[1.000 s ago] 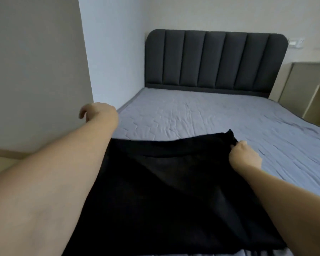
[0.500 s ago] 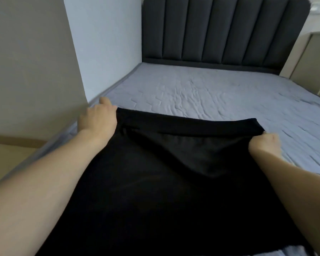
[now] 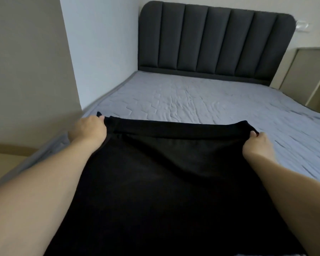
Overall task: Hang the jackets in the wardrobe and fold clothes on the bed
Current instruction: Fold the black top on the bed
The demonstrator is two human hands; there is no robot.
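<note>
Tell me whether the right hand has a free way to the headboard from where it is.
Probably not: the right hand grips the black garment, and the headboard stands across the bare mattress, apparently beyond arm's reach.

Bedroom interior. A dark grey upholstered headboard (image 3: pixel 214 41) with vertical padded channels stands against the pale far wall (image 3: pixel 211 2). A white wall (image 3: pixel 100 52) runs along the left, fronted nearer the camera by a beige panel (image 3: pixel 26 71). Beige cabinet units (image 3: pixel 303 71) stand at right of the headboard, below a white wall switch plate (image 3: pixel 301 26). Light wooden floor (image 3: pixel 2 161) shows at lower left. Illumination is soft and even.
</note>
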